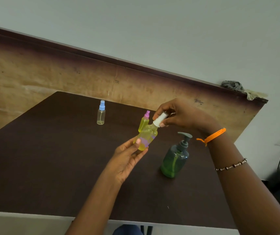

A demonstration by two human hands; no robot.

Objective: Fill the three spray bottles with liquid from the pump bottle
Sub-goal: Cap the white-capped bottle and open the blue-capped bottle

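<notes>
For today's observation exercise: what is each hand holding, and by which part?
The left hand holds the yellow spray bottle by its lower body. The right hand pinches that bottle's white cap.

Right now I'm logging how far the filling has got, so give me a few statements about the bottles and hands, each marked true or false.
1. The left hand holds a yellow-filled spray bottle. True.
2. The right hand presses the pump bottle. False: it grips the held bottle's white spray cap.
3. The blue-capped bottle is full of yellow liquid. False: it looks almost empty.
4. The pink-capped bottle holds yellow liquid. True.
5. The pump bottle lies on its side. False: it stands upright on the table.
</notes>
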